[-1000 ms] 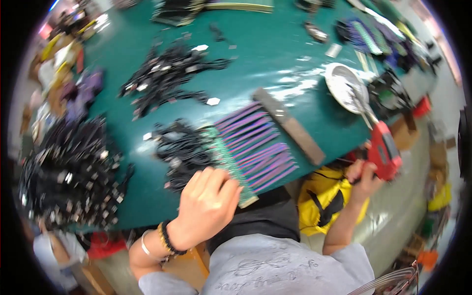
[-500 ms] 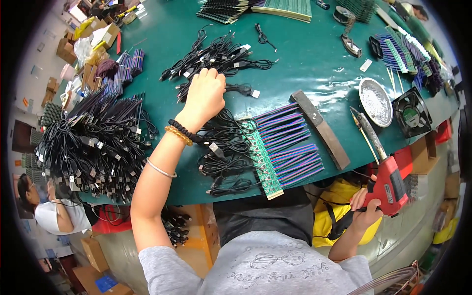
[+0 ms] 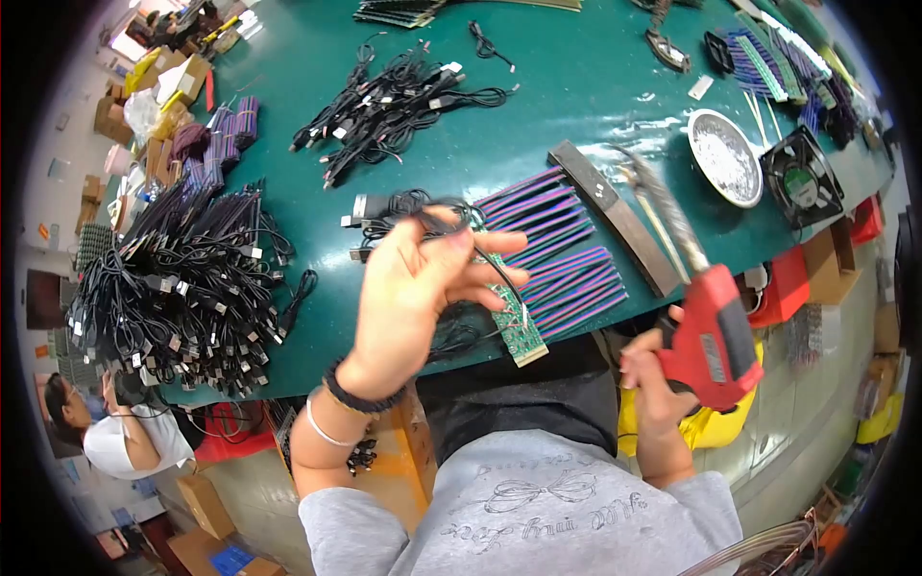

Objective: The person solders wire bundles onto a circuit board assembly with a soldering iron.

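Note:
My left hand point(image 3: 399, 298) pinches a black USB cable point(image 3: 448, 228) between thumb and fingertips, over a green circuit board strip point(image 3: 521, 338). The cable's thin end hangs down across the strip. Rows of purple-and-blue wires point(image 3: 576, 293) run from the strip's right side. More black cables lie along its left side, partly hidden under the hand. In my right hand point(image 3: 658, 384) is a red soldering gun point(image 3: 715, 341), its long metal barrel pointing up and away, the tip just right of a dark bar point(image 3: 615, 216).
A loose pile of black cables point(image 3: 394, 106) lies at the table's far middle, a larger heap point(image 3: 182, 288) at the left. To the right stand a metal bowl of silvery pieces point(image 3: 725, 158) and a black fan point(image 3: 805, 178). A co-worker point(image 3: 130, 437) sits at far left.
My left hand has come back from the far cable pile to the circuit board strip, now with a cable in its fingers. The soldering gun has moved left, nearer the bar.

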The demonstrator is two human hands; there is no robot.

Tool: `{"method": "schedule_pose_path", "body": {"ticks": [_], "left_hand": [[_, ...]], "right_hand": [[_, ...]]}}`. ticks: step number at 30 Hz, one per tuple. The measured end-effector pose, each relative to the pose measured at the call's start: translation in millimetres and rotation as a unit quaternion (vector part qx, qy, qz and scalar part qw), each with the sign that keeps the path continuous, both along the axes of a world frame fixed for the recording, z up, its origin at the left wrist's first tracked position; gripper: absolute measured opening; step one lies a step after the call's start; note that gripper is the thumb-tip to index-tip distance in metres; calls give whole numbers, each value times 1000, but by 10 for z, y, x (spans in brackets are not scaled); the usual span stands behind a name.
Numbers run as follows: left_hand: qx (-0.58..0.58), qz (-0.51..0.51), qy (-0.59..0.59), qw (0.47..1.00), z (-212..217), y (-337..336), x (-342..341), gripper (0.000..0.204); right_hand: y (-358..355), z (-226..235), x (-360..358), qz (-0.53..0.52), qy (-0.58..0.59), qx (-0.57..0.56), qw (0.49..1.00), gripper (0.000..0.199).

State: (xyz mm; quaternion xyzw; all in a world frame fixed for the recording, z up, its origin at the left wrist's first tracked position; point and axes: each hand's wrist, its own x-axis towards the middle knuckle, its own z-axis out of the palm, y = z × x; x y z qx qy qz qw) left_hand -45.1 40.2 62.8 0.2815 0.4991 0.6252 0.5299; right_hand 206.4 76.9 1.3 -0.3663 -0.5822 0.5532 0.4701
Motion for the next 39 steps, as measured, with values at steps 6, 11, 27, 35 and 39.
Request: {"method": "schedule_pose_path", "body": {"ticks": [6,11,27,35,39], "left_hand": [[46,60,-12,997,-212,-232,416,16],[83,96,30,991,-317,-344,551,14],[134,62,511,847,-159,-799,731,28],[92,30,383,919,-481,-643,839,21],[124,39,393,910,-586,-665,882,19]], "right_hand": [[2,35,-256,140,-120,97,978,27],[-155,-36,-380,69,-141,114,981,18],[-88,277,-62,286,-243,-48,926,16],[-130,167,-66,263,-137,-73,952,16],[-131,158,-102,252,-183,-53,949,17]]}}
